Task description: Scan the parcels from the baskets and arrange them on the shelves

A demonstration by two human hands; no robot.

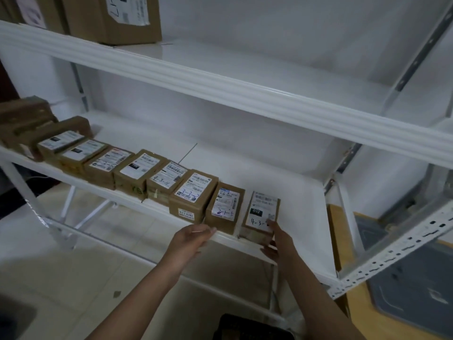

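Note:
Several small brown parcels with white labels stand in a row along the front of a white shelf (282,192). The rightmost parcel (261,214), marked 032, sits at the shelf's front edge with a small gap to its neighbour (226,207). My right hand (277,241) holds that parcel at its near right corner, thumb on the label and fingers against its front. My left hand (191,238) lies at the shelf's front edge below the neighbouring parcels, fingers loosely bent with nothing in them.
An upper shelf (220,77) carries a large brown carton (115,18) at its left. A dark basket (247,326) sits low between my forearms. The shelf's perforated metal post (397,253) runs down at the right. A tiled floor lies below.

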